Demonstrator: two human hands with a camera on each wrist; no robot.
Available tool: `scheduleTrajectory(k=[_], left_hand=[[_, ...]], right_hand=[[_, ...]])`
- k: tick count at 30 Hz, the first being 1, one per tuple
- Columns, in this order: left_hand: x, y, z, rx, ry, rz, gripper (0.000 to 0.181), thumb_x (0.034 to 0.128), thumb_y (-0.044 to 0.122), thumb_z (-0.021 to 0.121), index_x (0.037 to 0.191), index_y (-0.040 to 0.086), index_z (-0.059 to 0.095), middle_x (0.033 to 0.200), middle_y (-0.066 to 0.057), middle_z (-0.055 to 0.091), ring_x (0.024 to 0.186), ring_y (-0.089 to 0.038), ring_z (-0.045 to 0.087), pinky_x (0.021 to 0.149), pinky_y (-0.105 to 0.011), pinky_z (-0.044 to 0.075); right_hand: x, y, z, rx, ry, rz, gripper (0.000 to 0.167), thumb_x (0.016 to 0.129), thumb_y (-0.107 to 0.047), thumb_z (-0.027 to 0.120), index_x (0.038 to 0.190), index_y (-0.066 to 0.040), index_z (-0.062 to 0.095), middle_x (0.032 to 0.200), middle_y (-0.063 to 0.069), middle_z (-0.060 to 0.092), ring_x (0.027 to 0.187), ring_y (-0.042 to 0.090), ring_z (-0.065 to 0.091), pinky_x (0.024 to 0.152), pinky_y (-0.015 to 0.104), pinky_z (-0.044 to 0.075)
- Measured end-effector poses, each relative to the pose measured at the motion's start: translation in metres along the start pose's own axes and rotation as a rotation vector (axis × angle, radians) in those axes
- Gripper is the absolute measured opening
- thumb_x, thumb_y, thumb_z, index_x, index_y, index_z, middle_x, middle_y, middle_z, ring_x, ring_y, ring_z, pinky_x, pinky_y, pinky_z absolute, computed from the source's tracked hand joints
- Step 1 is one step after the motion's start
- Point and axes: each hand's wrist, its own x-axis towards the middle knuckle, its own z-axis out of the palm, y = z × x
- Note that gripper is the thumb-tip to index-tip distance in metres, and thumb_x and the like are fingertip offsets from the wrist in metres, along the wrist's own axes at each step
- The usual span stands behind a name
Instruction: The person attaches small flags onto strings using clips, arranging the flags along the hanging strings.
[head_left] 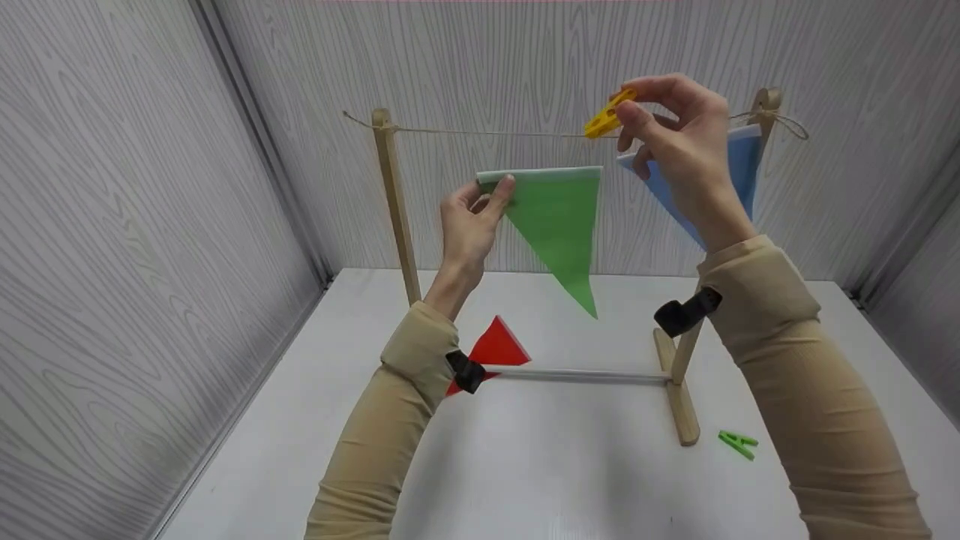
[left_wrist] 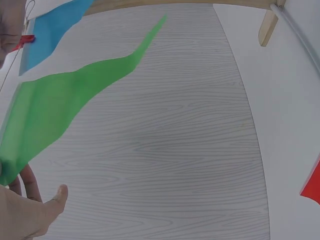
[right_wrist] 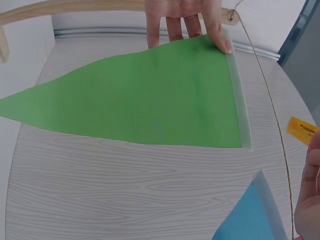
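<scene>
In the head view I have the green pennant (head_left: 559, 217) just off centre toward two o'clock, its top-left corner pinched in my left hand (head_left: 466, 229), its white hem (head_left: 547, 173) apart from the string (head_left: 480, 133) at twelve. My right hand (head_left: 681, 135) pinches the yellow clothespin (head_left: 609, 115) at the pennant's one o'clock; whether its jaws are parted I cannot tell. I'd best lift the hem level to the line, then clip both together, clear of the blue pennant (head_left: 744, 161).

Left hand (right_wrist: 186, 10) holds green flag (right_wrist: 150, 95), right hand (right_wrist: 309, 195) yellow clip (right_wrist: 301, 131).
</scene>
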Motion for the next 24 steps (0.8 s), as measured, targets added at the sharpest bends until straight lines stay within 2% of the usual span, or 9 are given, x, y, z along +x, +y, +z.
scheduleTrajectory(k=[4, 11, 15, 19, 24], left_hand=[[0.003, 0.002, 0.002, -0.008, -0.004, -0.004, 0.025, 0.0987, 0.017, 0.065, 0.113, -0.004, 0.07, 0.103, -0.009, 0.069, 0.105, -0.023, 0.07, 0.102, -0.025, 0.053], [0.009, 0.007, 0.005, -0.003, -0.004, -0.023, 0.026, 0.0985, 0.019, 0.065, 0.113, -0.002, 0.07, 0.103, -0.009, 0.069, 0.107, -0.023, 0.07, 0.102, -0.024, 0.052], [0.011, 0.01, 0.008, -0.002, 0.005, -0.026, 0.026, 0.0981, 0.019, 0.066, 0.113, -0.002, 0.07, 0.101, -0.009, 0.069, 0.105, -0.022, 0.07, 0.101, -0.024, 0.053], [0.012, 0.012, 0.01, 0.011, 0.006, -0.017, 0.026, 0.0985, 0.019, 0.065, 0.113, -0.002, 0.07, 0.102, -0.008, 0.068, 0.103, -0.021, 0.07, 0.1, -0.023, 0.053], [0.014, 0.015, 0.013, 0.006, 0.007, -0.003, 0.025, 0.099, 0.018, 0.064, 0.112, -0.003, 0.07, 0.103, -0.01, 0.069, 0.1, -0.019, 0.069, 0.099, -0.023, 0.053]], right_hand=[[0.003, -0.001, 0.002, 0.001, 0.006, 0.017, 0.012, 0.092, -0.008, 0.072, 0.104, -0.005, 0.071, 0.102, 0.008, 0.075, 0.058, 0.013, 0.061, 0.041, 0.018, 0.039], [0.01, -0.005, 0.008, 0.044, -0.002, 0.123, 0.015, 0.091, -0.01, 0.073, 0.103, -0.003, 0.068, 0.097, 0.007, 0.071, 0.053, 0.012, 0.053, 0.042, 0.017, 0.032], [0.012, -0.004, 0.011, 0.017, 0.0, 0.137, 0.013, 0.092, -0.013, 0.072, 0.101, -0.004, 0.069, 0.095, 0.006, 0.069, 0.051, 0.011, 0.049, 0.042, 0.017, 0.031], [0.014, -0.002, 0.014, -0.015, 0.012, 0.126, 0.011, 0.092, -0.014, 0.07, 0.098, -0.005, 0.069, 0.094, 0.006, 0.067, 0.048, 0.009, 0.045, 0.041, 0.017, 0.03], [0.015, 0.0, 0.018, -0.11, 0.03, 0.049, 0.005, 0.094, -0.014, 0.068, 0.094, -0.009, 0.07, 0.089, 0.001, 0.067, 0.044, 0.005, 0.039, 0.04, 0.017, 0.029]])
